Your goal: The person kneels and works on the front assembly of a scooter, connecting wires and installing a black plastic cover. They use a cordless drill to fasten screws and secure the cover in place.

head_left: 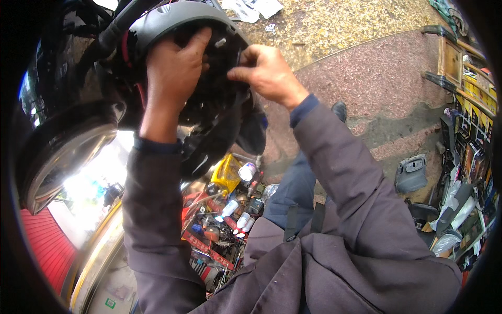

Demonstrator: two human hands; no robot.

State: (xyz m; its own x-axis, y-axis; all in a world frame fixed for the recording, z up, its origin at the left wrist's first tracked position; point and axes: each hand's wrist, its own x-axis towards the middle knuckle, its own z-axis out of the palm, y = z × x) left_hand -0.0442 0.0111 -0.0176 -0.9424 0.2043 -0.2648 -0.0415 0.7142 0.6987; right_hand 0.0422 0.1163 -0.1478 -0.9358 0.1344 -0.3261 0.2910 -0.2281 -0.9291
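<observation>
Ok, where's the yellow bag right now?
In the head view, the yellow bag lies centre frame in the open toolbox, below the grey housing, beside a white bottle.

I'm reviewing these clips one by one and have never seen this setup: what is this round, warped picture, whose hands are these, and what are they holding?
The single picture comes from a fisheye camera on the person's head, looking down, so edges bend. Both bare hands are the wearer's own. The left hand grips a grey vehicle housing, seemingly a motorbike's headlamp cowl, above its round headlamp. The right hand pinches something small inside the housing; what, I cannot tell. Below, a cluttered toolbox of tools and small bottles sits on the ground.
</observation>
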